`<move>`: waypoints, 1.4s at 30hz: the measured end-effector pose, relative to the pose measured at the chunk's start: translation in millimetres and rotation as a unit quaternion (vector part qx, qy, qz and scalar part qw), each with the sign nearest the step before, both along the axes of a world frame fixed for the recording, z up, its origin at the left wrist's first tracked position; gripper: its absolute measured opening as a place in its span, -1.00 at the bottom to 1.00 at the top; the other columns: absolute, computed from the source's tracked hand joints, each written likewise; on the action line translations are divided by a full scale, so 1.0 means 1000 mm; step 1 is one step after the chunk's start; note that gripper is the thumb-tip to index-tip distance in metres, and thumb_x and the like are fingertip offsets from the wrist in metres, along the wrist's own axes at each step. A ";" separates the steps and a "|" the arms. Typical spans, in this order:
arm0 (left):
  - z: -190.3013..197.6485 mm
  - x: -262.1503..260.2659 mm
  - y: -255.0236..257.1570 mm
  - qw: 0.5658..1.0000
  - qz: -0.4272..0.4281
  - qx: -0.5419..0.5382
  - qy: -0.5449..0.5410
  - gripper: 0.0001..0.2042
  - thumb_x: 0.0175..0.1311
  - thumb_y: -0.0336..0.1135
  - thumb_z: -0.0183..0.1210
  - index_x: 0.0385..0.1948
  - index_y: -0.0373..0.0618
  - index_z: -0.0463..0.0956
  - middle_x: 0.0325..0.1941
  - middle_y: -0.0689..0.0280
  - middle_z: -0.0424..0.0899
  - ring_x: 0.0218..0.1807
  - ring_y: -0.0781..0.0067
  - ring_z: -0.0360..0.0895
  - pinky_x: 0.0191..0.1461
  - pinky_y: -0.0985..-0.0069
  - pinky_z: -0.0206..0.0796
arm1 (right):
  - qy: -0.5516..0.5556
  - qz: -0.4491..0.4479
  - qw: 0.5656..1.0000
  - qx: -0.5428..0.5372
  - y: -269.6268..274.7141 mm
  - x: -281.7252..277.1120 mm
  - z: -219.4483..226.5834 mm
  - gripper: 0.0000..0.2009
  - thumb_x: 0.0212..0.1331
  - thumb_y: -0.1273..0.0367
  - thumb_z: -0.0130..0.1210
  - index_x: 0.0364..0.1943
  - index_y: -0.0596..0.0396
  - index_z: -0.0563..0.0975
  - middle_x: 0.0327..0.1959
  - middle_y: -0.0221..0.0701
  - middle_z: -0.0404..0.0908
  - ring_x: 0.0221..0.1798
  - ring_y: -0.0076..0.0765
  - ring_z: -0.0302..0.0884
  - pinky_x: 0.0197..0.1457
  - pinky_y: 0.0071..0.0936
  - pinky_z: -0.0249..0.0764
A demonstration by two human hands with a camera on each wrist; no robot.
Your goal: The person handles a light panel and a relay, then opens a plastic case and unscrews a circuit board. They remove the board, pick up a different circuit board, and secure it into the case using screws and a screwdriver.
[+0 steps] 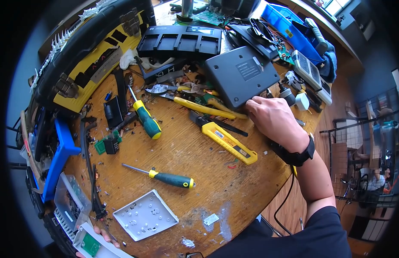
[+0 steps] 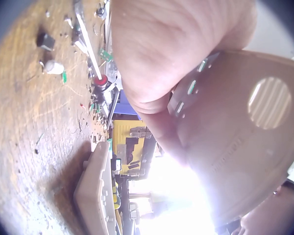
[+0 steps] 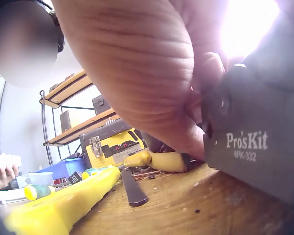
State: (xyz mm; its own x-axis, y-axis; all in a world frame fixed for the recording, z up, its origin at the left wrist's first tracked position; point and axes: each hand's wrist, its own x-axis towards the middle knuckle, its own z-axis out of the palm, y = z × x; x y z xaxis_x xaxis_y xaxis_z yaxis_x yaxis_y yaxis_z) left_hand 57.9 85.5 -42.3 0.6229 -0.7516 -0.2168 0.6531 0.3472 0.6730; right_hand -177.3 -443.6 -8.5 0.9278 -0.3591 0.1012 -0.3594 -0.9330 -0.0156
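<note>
At the bottom left, my left hand (image 1: 105, 235) (image 2: 171, 54) grips a whitish plastic casing (image 1: 109, 250) (image 2: 230, 132) with a green board (image 1: 90, 245) inside. My right hand (image 1: 274, 120) (image 3: 137, 63) is at the lower corner of a dark grey box (image 1: 242, 77), knuckles up and fingers bent. What its fingertips hold, if anything, is hidden. Close by it in the right wrist view stands a black tool body (image 3: 255, 142) marked Pro'sKit. A yellow cutter (image 1: 229, 144) lies left of that hand. A whitish cover (image 1: 146, 215) lies inside up near the front.
Two green-and-yellow screwdrivers (image 1: 172, 179) (image 1: 147, 120) lie on the wooden table (image 1: 199, 157). Yellow-handled pliers (image 1: 203, 108), scraps and a black charger-like unit (image 1: 182, 41) are farther back. A black-and-yellow toolbox (image 1: 96, 64) stands left; a blue bin (image 1: 289, 32) is back right.
</note>
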 end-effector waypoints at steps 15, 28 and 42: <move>0.007 -0.002 -0.002 1.000 0.000 0.017 0.002 -0.10 0.09 0.39 0.12 0.22 -0.15 -0.04 -0.03 -0.02 0.37 -0.08 -0.24 0.56 -0.16 -0.06 0.55 | 0.031 -0.025 0.998 0.037 -0.005 -0.004 0.005 -0.87 0.04 0.43 0.08 -0.35 0.19 0.45 -0.40 -0.20 0.55 -0.29 -0.06 0.58 -0.23 -0.24 0.48; 0.009 -0.003 -0.005 1.000 -0.006 0.023 -0.004 -0.09 0.08 0.39 0.14 0.23 -0.16 -0.03 -0.03 -0.02 0.38 -0.08 -0.23 0.56 -0.17 -0.03 0.56 | -0.055 -0.121 0.977 0.168 -0.007 -0.039 0.030 -0.89 0.03 0.45 0.17 -0.43 0.19 0.48 -0.47 -0.23 0.53 -0.37 -0.10 0.55 -0.25 -0.31 0.44; 0.009 -0.001 -0.004 0.999 -0.032 0.028 -0.026 -0.07 0.06 0.39 0.16 0.26 -0.19 0.01 -0.06 -0.03 0.40 -0.09 -0.23 0.55 -0.14 0.01 0.55 | 0.056 -0.059 0.996 -0.043 0.010 -0.001 0.003 -0.90 0.02 0.47 0.05 -0.36 0.20 0.49 -0.30 -0.24 0.53 -0.26 -0.18 0.61 -0.23 -0.33 0.53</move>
State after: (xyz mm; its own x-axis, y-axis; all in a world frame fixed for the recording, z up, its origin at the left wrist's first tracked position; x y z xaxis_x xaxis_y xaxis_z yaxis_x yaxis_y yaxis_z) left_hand 57.1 81.8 -33.1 0.5854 -0.7779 -0.2284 0.6368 0.2669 0.7234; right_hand -178.2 -433.3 -5.9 0.8867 -0.4610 0.0349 -0.4619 -0.8802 0.1093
